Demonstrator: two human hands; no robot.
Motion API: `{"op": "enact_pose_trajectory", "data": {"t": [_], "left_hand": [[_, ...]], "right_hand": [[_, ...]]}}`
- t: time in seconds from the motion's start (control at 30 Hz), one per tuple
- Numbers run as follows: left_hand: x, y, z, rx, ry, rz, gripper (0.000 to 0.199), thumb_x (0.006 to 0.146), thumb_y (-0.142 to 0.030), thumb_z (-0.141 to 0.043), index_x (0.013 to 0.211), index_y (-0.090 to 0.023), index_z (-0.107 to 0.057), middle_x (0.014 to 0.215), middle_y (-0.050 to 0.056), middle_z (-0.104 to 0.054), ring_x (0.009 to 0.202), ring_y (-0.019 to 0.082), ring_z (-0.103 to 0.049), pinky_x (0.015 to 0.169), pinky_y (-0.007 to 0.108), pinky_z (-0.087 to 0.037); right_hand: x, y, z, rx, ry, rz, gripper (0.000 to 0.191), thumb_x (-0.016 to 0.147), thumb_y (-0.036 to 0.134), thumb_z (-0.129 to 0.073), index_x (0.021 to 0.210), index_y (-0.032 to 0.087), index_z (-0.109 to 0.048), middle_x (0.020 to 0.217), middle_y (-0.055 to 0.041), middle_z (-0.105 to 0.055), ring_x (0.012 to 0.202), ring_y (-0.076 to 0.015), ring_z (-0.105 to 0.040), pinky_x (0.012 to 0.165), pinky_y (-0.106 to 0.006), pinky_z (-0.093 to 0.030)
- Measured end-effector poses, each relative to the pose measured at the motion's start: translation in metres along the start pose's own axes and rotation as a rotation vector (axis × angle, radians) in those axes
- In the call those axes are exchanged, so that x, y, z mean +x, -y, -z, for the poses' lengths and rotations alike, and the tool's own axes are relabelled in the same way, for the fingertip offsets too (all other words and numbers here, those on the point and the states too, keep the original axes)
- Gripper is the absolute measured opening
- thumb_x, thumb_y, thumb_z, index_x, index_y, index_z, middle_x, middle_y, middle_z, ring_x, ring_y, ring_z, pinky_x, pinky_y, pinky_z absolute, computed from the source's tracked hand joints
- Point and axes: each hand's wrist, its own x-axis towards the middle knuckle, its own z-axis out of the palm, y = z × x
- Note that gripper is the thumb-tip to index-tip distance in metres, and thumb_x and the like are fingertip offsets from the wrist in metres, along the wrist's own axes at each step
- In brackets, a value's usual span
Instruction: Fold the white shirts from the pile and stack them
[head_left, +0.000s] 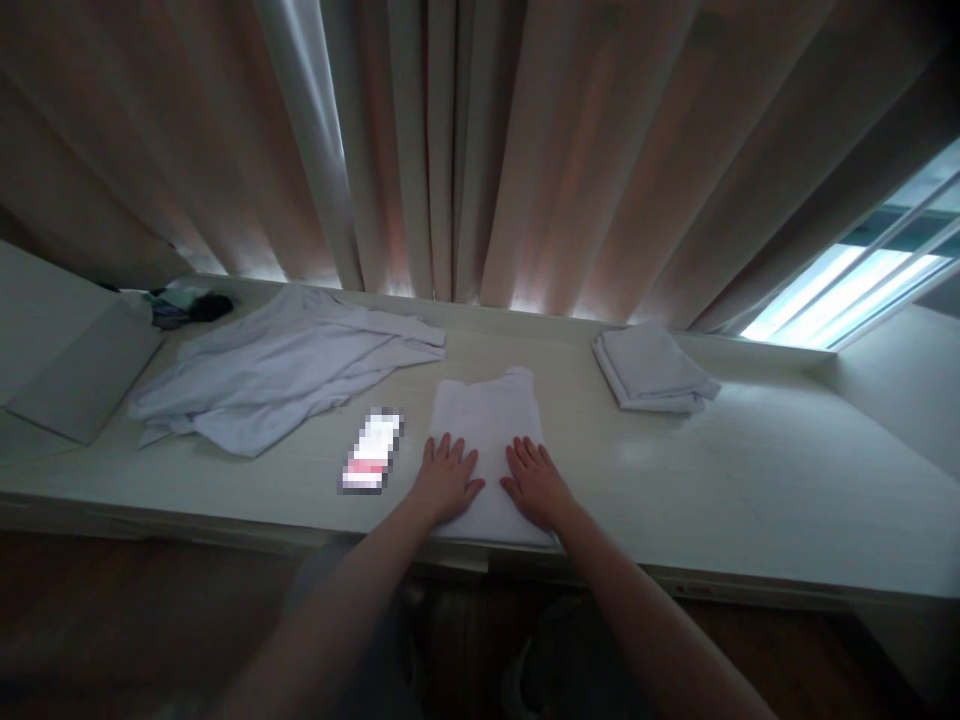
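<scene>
A white garment (487, 408), folded into a long narrow rectangle, lies on the pale counter at its front edge. My left hand (446, 480) rests flat on its left side with the fingers spread. On its right side my right hand (535, 482) also lies flat, palm down, fingers stretched forward. The two thumbs point towards each other with a strip of cloth between them. Neither hand grips anything. A phone (373, 450) with a lit, blurred-out screen lies just left of my left hand.
A loose white shirt (292, 365) is spread at the left. Folded white cloths (652, 367) are stacked at the right rear. Dark small items (191, 305) and a white box-like panel (82, 370) stand far left. Long curtains (450, 150) hang behind the counter (750, 480).
</scene>
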Motion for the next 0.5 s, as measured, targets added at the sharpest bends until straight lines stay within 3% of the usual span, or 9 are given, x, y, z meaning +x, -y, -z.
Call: {"op": "enact_pose_trajectory", "data": {"t": [0.13, 0.5], "left_hand": [[0.009, -0.005, -0.006, -0.005, -0.010, 0.009, 0.053, 0.081, -0.049, -0.038, 0.128, -0.025, -0.040, 0.141, 0.009, -0.029, 0.132, 0.031, -0.011, 0.104, 0.052, -0.002], [0.010, -0.002, -0.008, 0.040, -0.012, 0.013, 0.055, 0.082, -0.050, -0.035, 0.132, -0.026, -0.035, 0.143, 0.006, -0.023, 0.133, 0.030, -0.006, 0.104, 0.053, -0.003]], "right_hand": [[0.030, -0.014, 0.001, 0.008, 0.039, 0.051, 0.062, 0.089, 0.048, -0.020, 0.135, 0.009, -0.029, 0.144, -0.0127, -0.018, 0.132, -0.0243, -0.005, 0.106, -0.039, -0.010], [0.116, -0.057, -0.024, -0.031, 0.027, -0.096, 0.071, 0.086, 0.054, -0.018, 0.139, 0.006, -0.017, 0.146, -0.0119, -0.007, 0.132, -0.0244, 0.001, 0.106, -0.041, -0.007]]}}
